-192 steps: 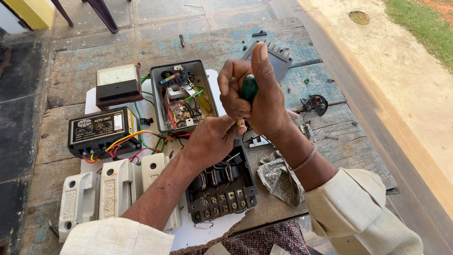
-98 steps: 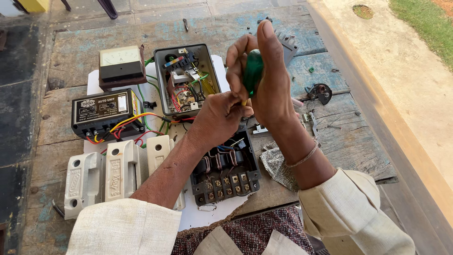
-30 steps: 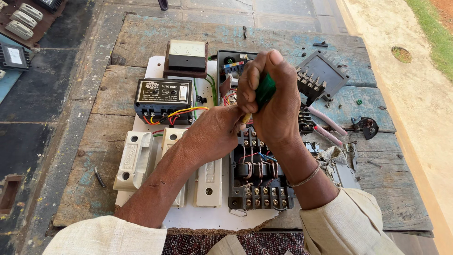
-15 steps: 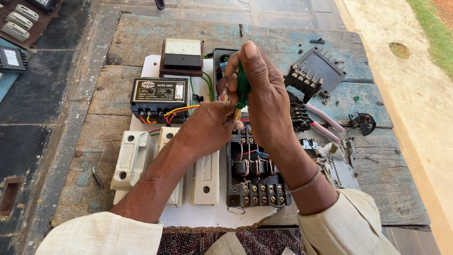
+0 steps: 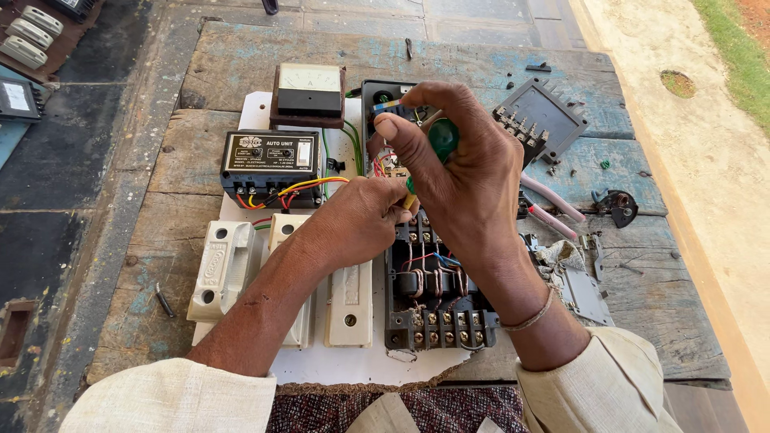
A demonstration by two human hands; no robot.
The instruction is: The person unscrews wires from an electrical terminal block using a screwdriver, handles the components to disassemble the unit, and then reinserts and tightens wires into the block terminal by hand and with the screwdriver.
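Observation:
My right hand [image 5: 457,172] grips a green-handled screwdriver [image 5: 439,138], held upright over a black terminal block [image 5: 433,293] with coloured wires on a white board [image 5: 353,362]. My left hand [image 5: 357,220] rests on the board just left of the screwdriver's tip, fingers curled around the shaft near the block's top. The tip itself is hidden by my fingers. A black control unit [image 5: 271,164] with red and yellow wires sits to the upper left.
A brown-framed analogue meter [image 5: 309,92] stands at the board's top. White fuse holders [image 5: 220,269] lie at the left. A black cover [image 5: 541,112], pink-handled pliers [image 5: 553,210] and loose screws lie on the worn wooden table [image 5: 160,152] at right.
My right hand has tilted and turned the screwdriver, fingers shifting on the green handle. My left hand stays by the tip. The view has drifted slightly.

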